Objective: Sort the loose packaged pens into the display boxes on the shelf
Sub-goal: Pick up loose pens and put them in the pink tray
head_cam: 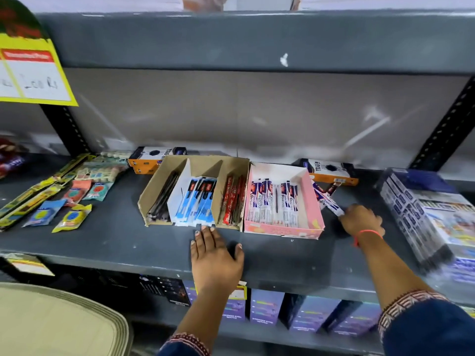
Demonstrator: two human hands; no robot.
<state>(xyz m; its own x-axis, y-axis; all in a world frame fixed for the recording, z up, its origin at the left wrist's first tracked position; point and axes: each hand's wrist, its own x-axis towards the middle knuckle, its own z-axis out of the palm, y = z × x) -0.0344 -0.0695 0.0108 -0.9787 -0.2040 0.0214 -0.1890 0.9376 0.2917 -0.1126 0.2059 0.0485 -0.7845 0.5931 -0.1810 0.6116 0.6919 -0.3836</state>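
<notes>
Right hand (361,220) is closing on loose pens (327,200) just right of the pink box (314,201) — long axis pointing away, box lying leftward. Left hand (214,255) is resting flat, empty.

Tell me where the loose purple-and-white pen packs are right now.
In the head view, the loose pen packs lie on the shelf just right of the pink display box; the right hand grips their near end.
</notes>
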